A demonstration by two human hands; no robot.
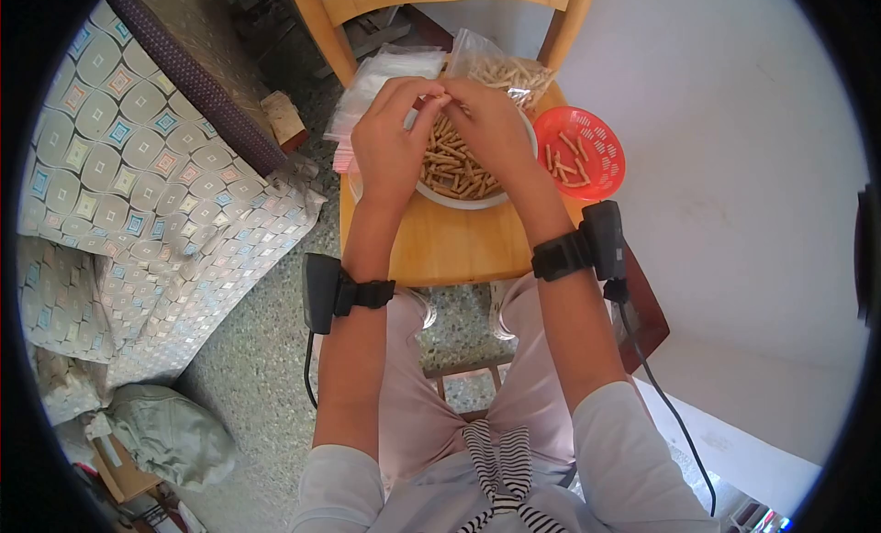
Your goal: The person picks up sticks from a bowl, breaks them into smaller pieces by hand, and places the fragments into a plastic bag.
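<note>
**While both hands pinch together over the bowl's far rim**

Because the fingertips meet so tightly, I cannot make out from this head view what is between them. My left hand (390, 134) is curled, thumb and forefinger closed to a pinch. My right hand (491, 120) mirrors it, knuckles up, its fingertips touching those of the left. Whatever they share is too small or too clear to name.

Directly under them sits the white bowl (459, 203), heaped with short tan sticks (450, 161). It stands on the wooden chair seat (450, 249), toward the seat's far edge. A red basket (617, 161) with a few more sticks lies just beside the bowl, at the seat's far right corner. A filled bag (505, 70) of sticks leans at the far edge behind my right hand. A pile of flat bags (376, 74) overhangs the far left corner.

My judgement on doing this well: hold the pinch low and over the bowl, so anything that slips lands among the sticks and not on the floor. Light finger pressure seems wise, since the sticks look brittle. I would watch the right forearm, which passes close to the red basket near the seat's right edge. The wrist bands (326, 293) trail cables, so I would hold both elbows in.
</note>
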